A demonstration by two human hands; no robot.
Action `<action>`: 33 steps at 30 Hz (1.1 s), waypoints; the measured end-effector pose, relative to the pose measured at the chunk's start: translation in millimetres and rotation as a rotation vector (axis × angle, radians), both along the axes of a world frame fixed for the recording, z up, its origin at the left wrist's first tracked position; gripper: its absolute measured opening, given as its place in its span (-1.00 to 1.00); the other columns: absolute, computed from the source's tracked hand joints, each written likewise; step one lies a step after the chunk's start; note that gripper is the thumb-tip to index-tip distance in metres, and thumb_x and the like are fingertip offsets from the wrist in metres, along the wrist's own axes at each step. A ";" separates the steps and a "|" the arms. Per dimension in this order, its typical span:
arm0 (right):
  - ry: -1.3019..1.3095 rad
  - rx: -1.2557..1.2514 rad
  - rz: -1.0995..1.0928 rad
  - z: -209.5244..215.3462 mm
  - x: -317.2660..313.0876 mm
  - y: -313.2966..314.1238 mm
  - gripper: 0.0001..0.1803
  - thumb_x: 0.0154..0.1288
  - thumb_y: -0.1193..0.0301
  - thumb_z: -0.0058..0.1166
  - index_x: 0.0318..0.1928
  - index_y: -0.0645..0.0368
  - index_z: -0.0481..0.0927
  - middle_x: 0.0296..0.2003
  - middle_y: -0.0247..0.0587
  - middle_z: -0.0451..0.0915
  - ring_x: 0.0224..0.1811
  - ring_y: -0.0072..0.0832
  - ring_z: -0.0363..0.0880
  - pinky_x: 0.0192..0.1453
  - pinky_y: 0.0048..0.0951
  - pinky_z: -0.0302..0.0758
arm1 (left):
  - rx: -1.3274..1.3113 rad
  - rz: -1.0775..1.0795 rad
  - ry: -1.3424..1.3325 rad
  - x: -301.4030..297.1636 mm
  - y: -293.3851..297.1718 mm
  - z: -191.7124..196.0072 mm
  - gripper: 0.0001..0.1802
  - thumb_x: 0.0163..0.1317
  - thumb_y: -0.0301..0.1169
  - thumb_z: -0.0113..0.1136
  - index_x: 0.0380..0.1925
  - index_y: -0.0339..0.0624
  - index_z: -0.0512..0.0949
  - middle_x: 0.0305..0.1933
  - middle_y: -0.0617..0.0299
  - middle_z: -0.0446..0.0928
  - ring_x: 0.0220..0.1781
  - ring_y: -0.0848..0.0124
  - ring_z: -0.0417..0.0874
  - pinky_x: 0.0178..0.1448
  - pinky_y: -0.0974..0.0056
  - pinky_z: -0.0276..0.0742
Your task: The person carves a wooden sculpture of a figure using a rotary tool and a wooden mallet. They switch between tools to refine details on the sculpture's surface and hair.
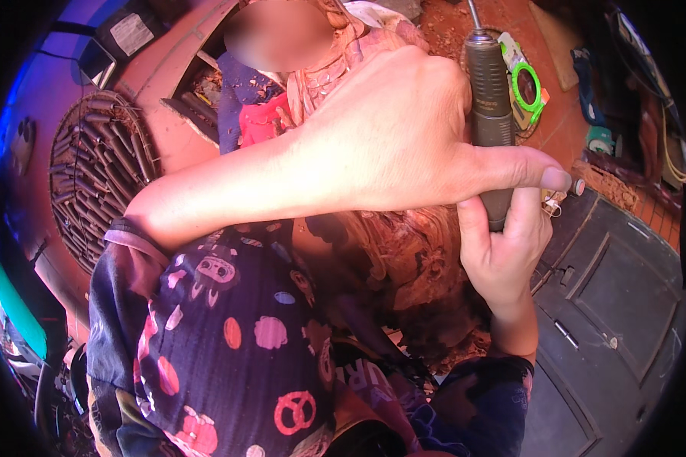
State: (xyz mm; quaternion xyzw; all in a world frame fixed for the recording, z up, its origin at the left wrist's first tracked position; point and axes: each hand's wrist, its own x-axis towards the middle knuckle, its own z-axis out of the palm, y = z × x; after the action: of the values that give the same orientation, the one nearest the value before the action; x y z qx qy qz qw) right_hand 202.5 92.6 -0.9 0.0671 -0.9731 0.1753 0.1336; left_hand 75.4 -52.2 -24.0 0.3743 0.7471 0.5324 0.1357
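Note:
A dark grey rotary tool handpiece (489, 91) with a ribbed grip stands nearly upright in front of me, its thin metal shaft at the far end. My left hand (404, 137) reaches across from the left and is closed on its middle. The thumb lies over the front, and the other fingers are hidden. Around the handpiece's near end, the thumb and fingers of my right hand (503, 251) are closed. Below both hands lies a reddish-brown carved wooden piece (415, 255), partly covered by my left arm.
At left, a round basket (152, 152) holds several dark rod-like tools. An open box (177, 107) lies beyond my forearm. A bright green ring-shaped object (540, 107) sits right of the handpiece. A dark panelled cabinet (625, 305) fills the lower right. Wood chips scatter the tiled floor.

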 end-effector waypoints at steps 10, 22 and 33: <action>-0.173 -0.599 -0.173 0.4 1.2 -2.4 -0.44 0.26 0.32 0.24 0.13 0.42 0.36 -0.33 -0.07 0.60 -0.40 -0.27 0.62 -0.36 -0.35 0.52 | 0.107 -0.179 -0.312 -5.2 14.5 -2.6 -0.35 0.12 0.10 0.16 -0.70 -0.39 0.55 -0.80 -0.04 0.39 -0.72 0.13 0.51 -0.51 0.12 0.45; -0.425 -1.133 -0.017 12.9 -3.0 4.5 -0.50 0.46 0.08 -0.07 0.04 0.31 0.30 -0.57 -0.34 0.38 -0.69 -0.71 0.25 -0.63 -0.69 0.25 | 0.026 -0.470 -0.507 -21.6 8.5 19.0 -0.65 0.33 -0.18 0.15 -0.40 -0.27 0.63 -0.56 0.32 0.55 -0.57 0.58 0.50 -0.49 0.43 0.37; -0.510 -1.077 -0.163 17.8 -8.7 23.2 -0.67 0.36 0.38 0.13 0.04 0.31 0.46 -0.38 -0.37 0.55 -0.46 -0.67 0.48 -0.38 -0.58 0.40 | 0.272 -0.060 -0.552 -65.9 -13.7 40.0 -0.67 0.25 -0.27 0.30 -0.10 -0.29 0.62 -0.37 0.27 0.63 -0.35 0.57 0.61 -0.20 0.46 0.55</action>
State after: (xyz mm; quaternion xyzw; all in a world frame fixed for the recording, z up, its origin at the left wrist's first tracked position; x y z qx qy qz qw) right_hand 193.9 115.8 17.0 -0.1291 -0.7509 0.6432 -0.0757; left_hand 9.6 -65.9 16.0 0.2523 0.5923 0.7049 0.2977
